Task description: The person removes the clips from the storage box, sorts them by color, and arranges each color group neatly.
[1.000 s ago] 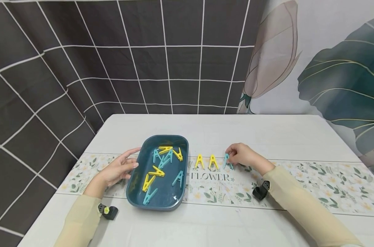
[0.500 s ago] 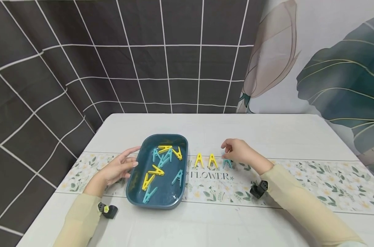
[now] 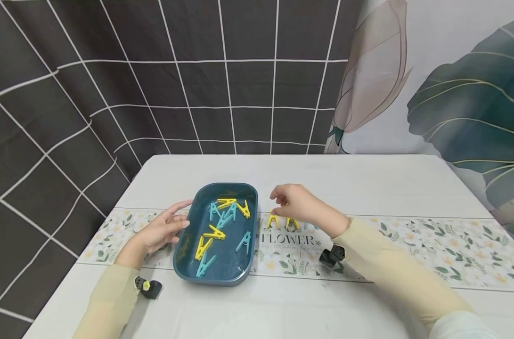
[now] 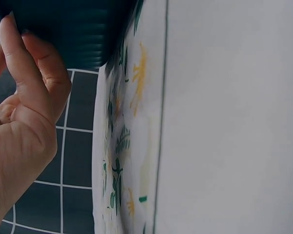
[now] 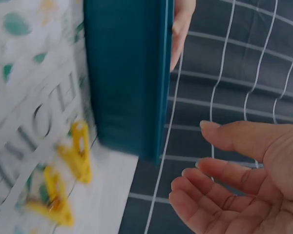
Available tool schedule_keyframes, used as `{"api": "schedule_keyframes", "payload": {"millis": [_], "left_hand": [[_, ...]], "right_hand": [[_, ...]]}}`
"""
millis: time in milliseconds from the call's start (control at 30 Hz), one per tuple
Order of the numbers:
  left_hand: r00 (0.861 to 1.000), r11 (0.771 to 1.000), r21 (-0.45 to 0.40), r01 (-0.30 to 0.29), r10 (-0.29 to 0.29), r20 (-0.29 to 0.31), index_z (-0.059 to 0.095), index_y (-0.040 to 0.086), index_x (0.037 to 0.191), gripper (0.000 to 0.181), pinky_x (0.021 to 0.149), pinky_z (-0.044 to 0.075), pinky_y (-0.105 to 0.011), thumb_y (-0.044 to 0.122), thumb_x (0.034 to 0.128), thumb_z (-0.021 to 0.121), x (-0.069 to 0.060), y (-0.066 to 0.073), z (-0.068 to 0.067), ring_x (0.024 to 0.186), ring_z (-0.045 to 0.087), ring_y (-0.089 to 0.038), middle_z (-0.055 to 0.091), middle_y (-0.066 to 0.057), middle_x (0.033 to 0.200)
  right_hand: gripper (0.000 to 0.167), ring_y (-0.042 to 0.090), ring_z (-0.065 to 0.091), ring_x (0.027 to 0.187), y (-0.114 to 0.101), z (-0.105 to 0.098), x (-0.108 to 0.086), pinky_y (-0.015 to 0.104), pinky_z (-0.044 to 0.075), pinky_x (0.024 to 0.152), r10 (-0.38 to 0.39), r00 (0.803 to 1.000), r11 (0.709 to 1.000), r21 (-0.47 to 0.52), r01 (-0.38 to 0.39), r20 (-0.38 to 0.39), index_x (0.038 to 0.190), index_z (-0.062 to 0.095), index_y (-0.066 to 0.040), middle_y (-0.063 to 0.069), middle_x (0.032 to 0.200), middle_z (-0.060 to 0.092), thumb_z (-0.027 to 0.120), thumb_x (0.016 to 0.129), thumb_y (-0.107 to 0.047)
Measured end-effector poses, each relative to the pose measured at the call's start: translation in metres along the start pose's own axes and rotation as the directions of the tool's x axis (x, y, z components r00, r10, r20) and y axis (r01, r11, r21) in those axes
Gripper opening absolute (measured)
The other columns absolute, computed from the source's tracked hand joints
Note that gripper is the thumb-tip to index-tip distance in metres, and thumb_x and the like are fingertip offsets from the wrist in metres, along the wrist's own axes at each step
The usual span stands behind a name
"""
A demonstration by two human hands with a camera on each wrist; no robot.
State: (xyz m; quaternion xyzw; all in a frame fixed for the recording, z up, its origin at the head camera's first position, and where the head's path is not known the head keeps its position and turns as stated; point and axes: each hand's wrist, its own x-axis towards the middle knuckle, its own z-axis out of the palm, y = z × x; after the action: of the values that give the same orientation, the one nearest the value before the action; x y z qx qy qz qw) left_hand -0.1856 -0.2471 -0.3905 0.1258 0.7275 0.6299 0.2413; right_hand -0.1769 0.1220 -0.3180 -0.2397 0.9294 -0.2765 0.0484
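Observation:
A dark blue tub (image 3: 231, 252) holds several yellow clothespins (image 3: 215, 233) and several light blue clothespins (image 3: 244, 241). My left hand (image 3: 161, 233) rests its extended fingers against the tub's left side; the left wrist view shows fingertips (image 4: 10, 29) touching the wall. Above the table, right of the tub, hovers my right hand (image 3: 297, 205), its fingers loosely bent around nothing. Just below it, two yellow clothespins stand in a row on the cloth, a nearer-to-tub yellow clothespin (image 5: 81, 151) and another yellow clothespin (image 5: 56, 197). A light blue one is mostly hidden behind the right hand and wrist.
The white table (image 3: 295, 306) carries a floral band with the printed word FLOWER (image 3: 288, 240). A dark gridded curtain (image 3: 197, 84) hangs behind and to the left. A leaf-patterned curtain (image 3: 379, 122) is at the back right.
My right hand has let go of the light blue clothespin, leaving it on the cloth, then lifted and moved left over the yellow ones toward the tub. The left hand stays in place.

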Motion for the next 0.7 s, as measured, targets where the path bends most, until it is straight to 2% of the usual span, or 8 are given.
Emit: {"api": "schedule_keyframes", "payload": {"millis": [133,333,433,500,600,700], "left_hand": [[1.000,1.000,-0.013,0.000,0.000,0.004,0.015,0.012,0.152,0.066,0.056,0.053,-0.018,0.008,0.0969,0.053,0.000,-0.001,0.000,0.079,0.062,-0.006,0.061,0.001,0.108],[1.000,1.000,-0.025,-0.004,0.005,0.009,0.016,0.012,0.152,0.067,0.056,0.053,-0.018,0.009,0.0968,0.053,0.001,-0.004,0.000,0.078,0.063,-0.006,0.060,0.000,0.111],[1.000,1.000,-0.023,-0.008,0.008,0.009,0.016,0.013,0.152,0.066,0.056,0.053,-0.018,0.009,0.0968,0.053,0.002,-0.004,0.001,0.078,0.062,-0.006,0.060,-0.001,0.109],[1.000,1.000,-0.023,-0.009,0.009,0.009,0.016,0.012,0.152,0.066,0.057,0.053,-0.018,0.008,0.0969,0.053,0.002,-0.003,0.002,0.078,0.062,-0.006,0.060,-0.001,0.109],[1.000,1.000,-0.023,-0.006,0.006,0.008,0.015,0.011,0.152,0.067,0.057,0.054,-0.019,0.008,0.0969,0.053,0.001,-0.002,0.001,0.079,0.063,-0.007,0.060,0.000,0.110],[1.000,1.000,-0.009,0.002,-0.002,0.000,0.014,0.010,0.152,0.068,0.058,0.054,-0.020,0.009,0.0967,0.053,0.001,0.000,0.001,0.079,0.063,-0.007,0.061,0.000,0.110]], "right_hand": [[0.034,0.023,0.061,0.092,-0.019,0.006,0.007,0.034,0.053,0.081,-0.080,0.996,0.996,-0.031,0.082,0.040,0.112,0.064,0.002,0.014,0.101,0.066,0.073,0.082,-0.012],[0.037,0.022,0.061,0.092,-0.044,0.021,0.014,0.035,0.052,0.078,-0.088,0.991,0.989,-0.111,0.100,0.105,0.116,0.063,-0.001,0.013,0.103,0.065,0.073,0.084,-0.016],[0.038,0.022,0.062,0.093,-0.051,0.032,0.017,0.034,0.053,0.077,-0.116,0.986,0.975,-0.175,0.136,0.118,0.115,0.064,-0.001,0.012,0.106,0.065,0.074,0.083,-0.019],[0.039,0.021,0.061,0.092,-0.054,0.039,0.018,0.034,0.053,0.077,-0.141,0.982,0.955,-0.245,0.168,0.123,0.114,0.065,-0.002,0.011,0.105,0.065,0.075,0.082,-0.022],[0.040,0.021,0.060,0.090,-0.058,0.049,0.018,0.034,0.051,0.077,-0.171,0.978,0.906,-0.371,0.204,0.120,0.111,0.067,-0.005,0.008,0.102,0.065,0.077,0.080,-0.029],[0.043,0.021,0.059,0.092,-0.060,0.057,0.019,0.033,0.049,0.079,-0.164,0.977,0.859,-0.467,0.208,0.133,0.111,0.068,-0.006,0.007,0.101,0.066,0.076,0.080,-0.035]]}}
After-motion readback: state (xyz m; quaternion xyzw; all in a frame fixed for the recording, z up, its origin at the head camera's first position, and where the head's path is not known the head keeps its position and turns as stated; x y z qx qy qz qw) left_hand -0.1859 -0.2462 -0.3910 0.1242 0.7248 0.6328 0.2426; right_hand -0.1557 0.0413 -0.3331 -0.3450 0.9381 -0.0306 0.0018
